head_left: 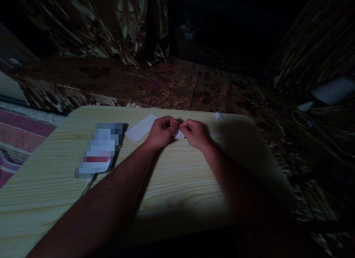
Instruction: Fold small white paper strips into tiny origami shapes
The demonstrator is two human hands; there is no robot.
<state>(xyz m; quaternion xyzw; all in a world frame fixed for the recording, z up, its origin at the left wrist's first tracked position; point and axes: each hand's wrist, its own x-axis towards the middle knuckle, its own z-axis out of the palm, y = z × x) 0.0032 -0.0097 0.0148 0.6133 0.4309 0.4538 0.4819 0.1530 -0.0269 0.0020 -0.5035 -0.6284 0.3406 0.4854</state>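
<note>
Small paper piece: the white scrap (pixel 179 135) lies between your two hands, at the fingertips and low over the table; a few dark specks show on it, but your fingers hide most of its shape.
Handling: judging by its look, it should be very light, thin and easily bent, holding a crease well but tearing or crumpling if tugged; dry paper should not slip much.
Where to hold: best at the edges, thumb against forefinger, with a soft pinch and no pull between the sides.
Left hand: your left hand (pixel 161 133) is curled, thumb and forefinger pinched on the scrap's left side.
Right hand: your right hand (pixel 195 134) mirrors it, pinched on the right side.
Paper strip: a flat white strip (pixel 141 128) lies just left of your left hand, likely as light and creasable.
Paper star: a small white star (pixel 217 116) sits beyond your right hand, to its right, near the far edge.
Blurred item: a pixelated object (pixel 100 148) lies farther left of your left hand.
Table: pale wood-grain top (pixel 177 193) beneath both hands.
</note>
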